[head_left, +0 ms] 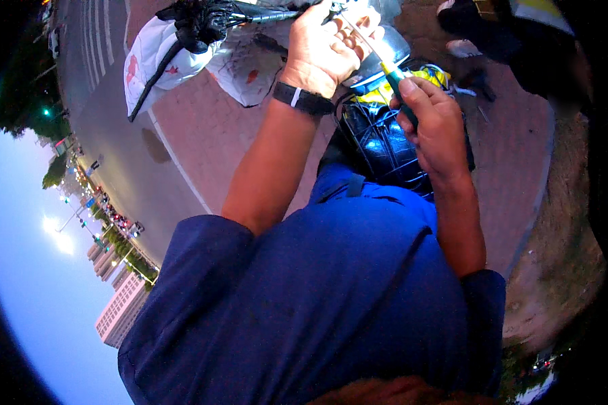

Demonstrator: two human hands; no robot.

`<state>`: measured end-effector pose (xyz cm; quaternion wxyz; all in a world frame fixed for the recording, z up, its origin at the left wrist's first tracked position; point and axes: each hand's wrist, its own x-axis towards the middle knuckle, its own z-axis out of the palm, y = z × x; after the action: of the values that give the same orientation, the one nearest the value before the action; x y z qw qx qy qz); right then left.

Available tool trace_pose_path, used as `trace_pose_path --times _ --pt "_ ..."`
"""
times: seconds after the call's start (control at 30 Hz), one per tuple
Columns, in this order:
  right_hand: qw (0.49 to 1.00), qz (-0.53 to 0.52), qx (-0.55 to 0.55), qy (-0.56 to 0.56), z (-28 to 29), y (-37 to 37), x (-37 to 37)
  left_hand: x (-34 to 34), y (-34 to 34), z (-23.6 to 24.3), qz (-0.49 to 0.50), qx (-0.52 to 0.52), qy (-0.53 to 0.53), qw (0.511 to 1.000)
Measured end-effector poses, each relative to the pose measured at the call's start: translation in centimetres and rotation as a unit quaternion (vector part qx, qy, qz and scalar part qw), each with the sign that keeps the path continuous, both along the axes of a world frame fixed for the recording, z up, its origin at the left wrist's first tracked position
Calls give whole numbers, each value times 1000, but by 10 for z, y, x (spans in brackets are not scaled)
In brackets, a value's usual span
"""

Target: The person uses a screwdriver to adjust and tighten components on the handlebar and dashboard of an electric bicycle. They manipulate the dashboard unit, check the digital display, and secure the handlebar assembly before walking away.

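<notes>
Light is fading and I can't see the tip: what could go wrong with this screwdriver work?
1. The green-handled screwdriver runs its thin shaft right across the clenched left hand. A slip by the right hand could jab those fingers.
2. The tip is hidden by the left hand, so aim is hard to judge in this dim light.
3. A loosened part might drop into the black wire basket.

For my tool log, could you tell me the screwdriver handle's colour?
Green with a yellow band, seen in the head view: screwdriver handle in the right hand.

A black wire basket (385, 145) holds a yellow-and-black bundle (375, 94), above red brick paving (209, 135).
</notes>
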<state>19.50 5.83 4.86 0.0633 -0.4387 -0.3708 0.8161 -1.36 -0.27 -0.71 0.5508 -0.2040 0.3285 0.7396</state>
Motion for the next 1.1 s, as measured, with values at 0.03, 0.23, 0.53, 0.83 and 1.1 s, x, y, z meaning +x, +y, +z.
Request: trace_pose_path --times 0.03,0.23,0.53,0.83,1.1 --pt "1000 -3 0 -2 1 0 1 3 3 0 34 -58 20 998" --pt "994 11 96 -42 -2 0 20 0 -1 -9 17 -60 9 998" --pt "997 -54 22 -55 -30 11 46 11 -19 17 -74 -7 73 995" --pt "992 -27 127 -5 -137 67 -19 13 -53 40 -105 -240 428 865" --pt "994 -42 58 83 -148 87 -77 12 -57 -2 -57 -331 648 683"
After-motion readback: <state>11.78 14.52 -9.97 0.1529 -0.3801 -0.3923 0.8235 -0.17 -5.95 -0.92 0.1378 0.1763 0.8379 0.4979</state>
